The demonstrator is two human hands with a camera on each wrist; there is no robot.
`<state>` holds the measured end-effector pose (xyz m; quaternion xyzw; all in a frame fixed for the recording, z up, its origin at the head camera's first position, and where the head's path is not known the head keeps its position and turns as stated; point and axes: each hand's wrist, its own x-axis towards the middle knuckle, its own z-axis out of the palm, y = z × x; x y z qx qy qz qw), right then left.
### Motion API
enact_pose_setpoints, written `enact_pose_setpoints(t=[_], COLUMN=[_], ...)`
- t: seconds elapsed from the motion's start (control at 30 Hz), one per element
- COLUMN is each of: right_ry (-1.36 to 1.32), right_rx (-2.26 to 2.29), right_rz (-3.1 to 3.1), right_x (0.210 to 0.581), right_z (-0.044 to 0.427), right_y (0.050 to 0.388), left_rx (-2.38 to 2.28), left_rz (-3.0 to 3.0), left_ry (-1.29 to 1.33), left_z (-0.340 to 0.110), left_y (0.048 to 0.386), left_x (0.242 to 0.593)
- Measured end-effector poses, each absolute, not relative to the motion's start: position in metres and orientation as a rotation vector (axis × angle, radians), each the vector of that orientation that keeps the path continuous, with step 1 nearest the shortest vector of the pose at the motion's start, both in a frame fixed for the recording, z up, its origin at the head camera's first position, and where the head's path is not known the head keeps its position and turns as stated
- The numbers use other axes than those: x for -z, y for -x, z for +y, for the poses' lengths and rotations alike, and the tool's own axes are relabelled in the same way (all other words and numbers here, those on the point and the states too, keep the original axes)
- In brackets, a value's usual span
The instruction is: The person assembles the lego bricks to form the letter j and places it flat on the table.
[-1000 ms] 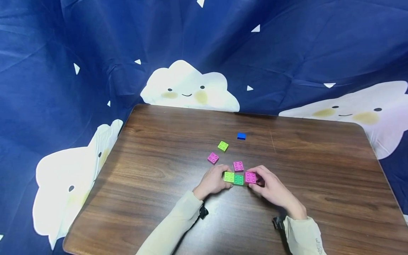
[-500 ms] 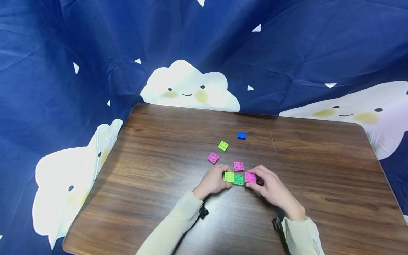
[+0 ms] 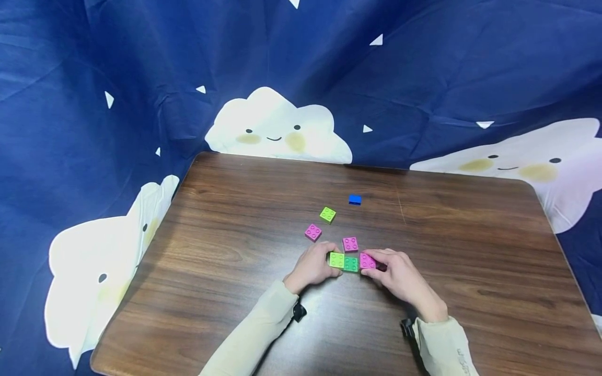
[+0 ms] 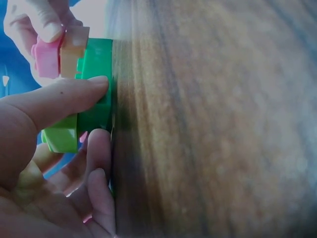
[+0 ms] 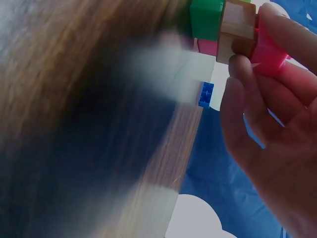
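Observation:
In the head view, a green brick (image 3: pixel 350 264) lies on the table with a lime brick (image 3: pixel 336 259) on its left end. My left hand (image 3: pixel 314 265) holds these two, its thumb on the green brick's side in the left wrist view. My right hand (image 3: pixel 400 274) pinches a pink brick (image 3: pixel 368 261). Under that pink brick is a brown brick (image 5: pixel 237 29), seen in both wrist views close by the green brick's free end. Whether brown and green touch, I cannot tell. Just behind the green brick lies another pink brick (image 3: pixel 350 244).
Farther back on the wooden table (image 3: pixel 226 209) lie a third pink brick (image 3: pixel 313 232), a loose lime brick (image 3: pixel 327 214) and a blue brick (image 3: pixel 355 199). A dark blue curtain (image 3: pixel 385 78) with cloud faces hangs beyond the table's far and left edges.
My right hand's fingers and knuckles have shifted slightly around the pink brick, which is turned a little. My left hand and the loose bricks stay in place.

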<state>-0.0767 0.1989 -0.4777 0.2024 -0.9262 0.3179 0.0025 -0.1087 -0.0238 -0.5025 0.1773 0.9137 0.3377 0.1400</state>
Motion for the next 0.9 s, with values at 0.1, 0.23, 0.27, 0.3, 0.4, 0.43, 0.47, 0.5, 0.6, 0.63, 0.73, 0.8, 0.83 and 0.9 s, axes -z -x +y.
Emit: enact_pose_setpoints(t=[0.1,0.23,0.27,0.3,0.4,0.43,0.47,0.5,0.6,0.63,0.73,0.8,0.83,0.9], right_ry=[-0.630,-0.634,-0.637,-0.638,-0.633,-0.632,-0.630,-0.629,-0.635,-0.636,-0.635,-0.624,-0.620,-0.609], right_rx=[-0.987,-0.971,-0.965,-0.957,-0.932,-0.919,-0.906,-0.894,-0.859,-0.848,-0.836,-0.834,-0.831,-0.824], right_rz=[-2.917,-2.935,-2.939,-2.945,-2.961,-2.966,-2.971,-2.974,-2.982,-2.982,-2.978,-2.978,-2.979,-2.986], right_x=[0.4763,0.4749,0.4747,0.4745,0.4740,0.4738,0.4737,0.4733,0.4731,0.4730,0.4736,0.4741,0.4744,0.4748], right_z=[0.1985,0.1972,0.1968,0.1966,0.1962,0.1965,0.1968,0.1970,0.1969,0.1967,0.1956,0.1949,0.1945,0.1939], right_y=[0.0767,0.0757,0.0755,0.0753,0.0749,0.0748,0.0746,0.0744,0.0742,0.0741,0.0744,0.0747,0.0749,0.0756], left_rx=[-0.975,-0.967,-0.964,-0.959,-0.950,-0.947,-0.944,-0.945,-0.952,-0.955,-0.956,-0.955,-0.951,-0.946], left_rz=[2.640,2.644,2.646,2.648,2.653,2.655,2.657,2.656,2.650,2.647,2.649,2.652,2.655,2.658], left_ry=[-0.514,-0.526,-0.528,-0.532,-0.543,-0.544,-0.547,-0.550,-0.544,-0.544,-0.544,-0.549,-0.551,-0.551], left_z=[-0.0233,-0.0237,-0.0239,-0.0241,-0.0240,-0.0237,-0.0235,-0.0232,-0.0226,-0.0225,-0.0226,-0.0229,-0.0229,-0.0229], left_y=[0.1087,0.1085,0.1085,0.1087,0.1092,0.1091,0.1091,0.1088,0.1086,0.1086,0.1091,0.1095,0.1096,0.1101], left_x=[0.5035,0.5047,0.5047,0.5048,0.5039,0.5038,0.5039,0.5041,0.5046,0.5046,0.5042,0.5033,0.5030,0.5027])
